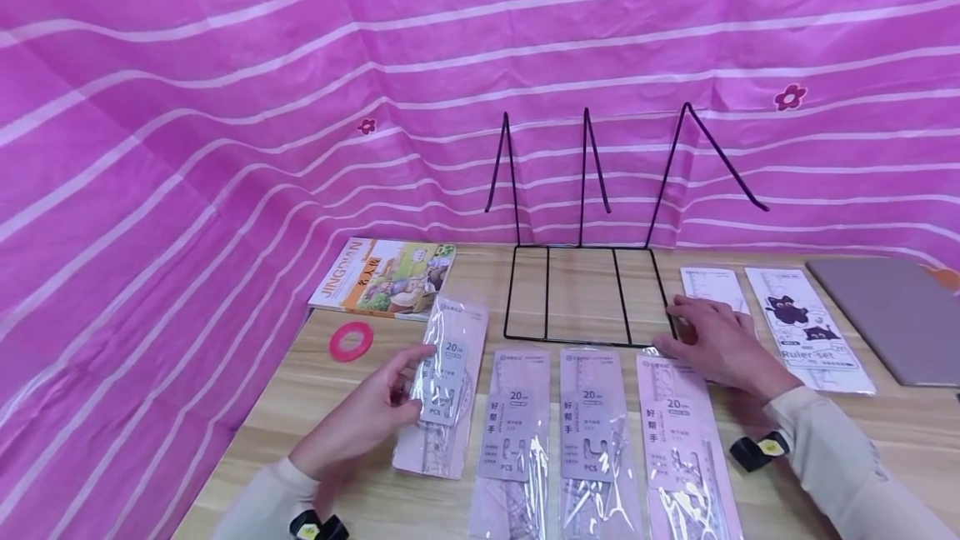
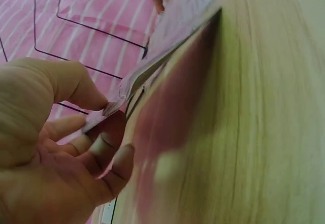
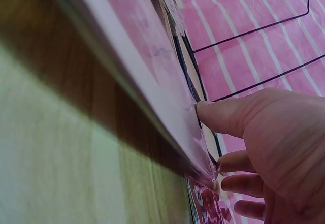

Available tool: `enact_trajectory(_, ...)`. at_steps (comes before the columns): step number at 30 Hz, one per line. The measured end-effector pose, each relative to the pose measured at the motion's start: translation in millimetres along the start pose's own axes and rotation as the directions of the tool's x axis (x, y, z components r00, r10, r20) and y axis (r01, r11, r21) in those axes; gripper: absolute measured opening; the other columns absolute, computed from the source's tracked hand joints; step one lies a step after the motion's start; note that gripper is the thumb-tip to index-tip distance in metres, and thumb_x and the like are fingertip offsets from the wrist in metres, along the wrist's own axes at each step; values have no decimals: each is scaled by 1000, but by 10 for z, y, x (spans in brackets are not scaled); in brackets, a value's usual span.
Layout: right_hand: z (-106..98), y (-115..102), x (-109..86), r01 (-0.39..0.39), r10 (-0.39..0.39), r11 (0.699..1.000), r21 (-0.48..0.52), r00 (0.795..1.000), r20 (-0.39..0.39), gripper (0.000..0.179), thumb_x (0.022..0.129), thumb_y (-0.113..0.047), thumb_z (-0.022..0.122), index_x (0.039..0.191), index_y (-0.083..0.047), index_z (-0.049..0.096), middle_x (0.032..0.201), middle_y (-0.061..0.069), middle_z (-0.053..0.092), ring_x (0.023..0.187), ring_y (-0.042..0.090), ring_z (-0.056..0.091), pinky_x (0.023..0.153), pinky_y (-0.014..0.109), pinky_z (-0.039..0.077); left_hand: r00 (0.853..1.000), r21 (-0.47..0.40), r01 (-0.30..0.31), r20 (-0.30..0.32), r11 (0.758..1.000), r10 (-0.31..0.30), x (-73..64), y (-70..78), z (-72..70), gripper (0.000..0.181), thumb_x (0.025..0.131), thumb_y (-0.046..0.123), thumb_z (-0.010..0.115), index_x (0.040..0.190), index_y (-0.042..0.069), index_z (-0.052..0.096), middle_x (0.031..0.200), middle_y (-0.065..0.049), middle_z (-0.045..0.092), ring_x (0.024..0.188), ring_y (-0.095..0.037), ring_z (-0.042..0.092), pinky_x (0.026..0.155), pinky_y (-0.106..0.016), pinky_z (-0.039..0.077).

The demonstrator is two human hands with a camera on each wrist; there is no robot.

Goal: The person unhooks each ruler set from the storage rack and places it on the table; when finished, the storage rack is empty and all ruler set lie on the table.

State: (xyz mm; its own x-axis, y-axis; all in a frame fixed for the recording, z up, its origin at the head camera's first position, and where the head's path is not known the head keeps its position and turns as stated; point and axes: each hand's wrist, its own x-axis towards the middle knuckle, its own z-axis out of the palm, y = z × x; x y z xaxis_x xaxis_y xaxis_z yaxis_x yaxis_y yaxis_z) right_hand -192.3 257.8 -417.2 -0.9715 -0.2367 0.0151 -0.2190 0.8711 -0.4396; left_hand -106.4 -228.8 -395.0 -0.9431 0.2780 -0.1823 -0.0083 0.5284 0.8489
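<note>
My left hand (image 1: 382, 398) pinches the left edge of a clear-sleeved ruler set (image 1: 450, 382) between thumb and fingers. In the left wrist view the thumb lies over the edge of the ruler set (image 2: 124, 89), the fingers beneath. Three similar packs, a ruler set (image 1: 513, 440), a second ruler set (image 1: 592, 440) and a third ruler set (image 1: 678, 440), lie in a row to its right. Near the top of the third, beside the corner of a black wire rack (image 1: 585, 343), is my right hand (image 1: 716, 348). Its thumb and fingers stand apart, loosely bent, in the right wrist view.
Behind the right hand lie a white ruler set (image 1: 708, 283) and another with black cats (image 1: 802, 323). A grey flat panel (image 1: 892, 315) is at far right. On the left are a picture book (image 1: 382, 277) and a pink tape ring (image 1: 337, 350). A striped pink cloth (image 1: 450, 48) hangs behind.
</note>
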Motion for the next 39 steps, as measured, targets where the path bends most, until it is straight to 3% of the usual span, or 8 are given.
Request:
enact_trajectory(3,-6,11,-25,-4,4,1000,-1,1000,2,82,98,-55,68,151,5,50,163,31,36,146,59,27,110,72,21,1000,55,8,0,998,-8,49,-23,35,74,92,-2,67,158,23,43,132,-11,60,104,-24,57,81,-28,56)
enact_trajectory(6,6,5,-34,-2,2,1000,-2,1000,1,81,98,-54,69,150,5,51,163,31,37,146,58,27,109,71,21,1000,124,10,-30,992,-6,67,-49,69,71,92,1,69,156,22,47,143,-7,58,119,-23,59,101,-41,58)
enact_trajectory(10,15,-3,-41,-6,6,1000,4,1000,0,81,97,-53,71,150,5,51,164,31,36,146,59,27,110,73,20,997,199,13,-71,980,1,78,-85,92,69,90,3,71,153,25,51,153,-3,54,135,-24,56,117,-56,47)
enact_trajectory(19,-4,0,-53,-12,12,1000,-4,1000,-6,82,97,-54,69,151,4,50,164,31,35,146,59,26,112,73,19,994,430,-9,-95,903,54,119,-107,45,68,86,16,79,149,27,56,151,-1,58,142,-30,51,120,-64,35)
enact_trajectory(24,16,-3,-58,-1,1,1000,-5,1000,-27,77,98,-50,70,150,4,52,164,30,38,146,58,28,111,72,22,994,520,-12,-89,854,69,140,-82,15,69,85,20,79,150,28,56,127,8,64,119,-17,57,110,-54,42)
enact_trajectory(28,23,-9,-50,-3,3,1000,-3,1000,-30,77,98,-51,70,150,3,52,164,29,37,146,58,28,111,73,22,994,580,26,-101,815,40,154,-24,-19,68,87,21,77,151,28,56,110,11,61,107,-14,54,103,-51,42)
enact_trajectory(33,12,-3,-39,-11,11,1000,-9,1000,-16,79,98,-54,68,152,1,50,165,28,36,148,57,27,113,74,20,985,576,40,-159,816,63,216,98,-41,63,93,25,74,153,27,54,135,3,62,129,-25,52,114,-61,38)
enact_trajectory(39,-34,5,-47,-3,4,1000,16,997,-82,73,101,-51,66,154,-5,48,163,27,41,146,58,32,113,75,21,966,564,-25,-199,825,165,438,316,-42,67,100,41,68,161,27,44,165,-8,43,150,-39,38,117,-73,34)
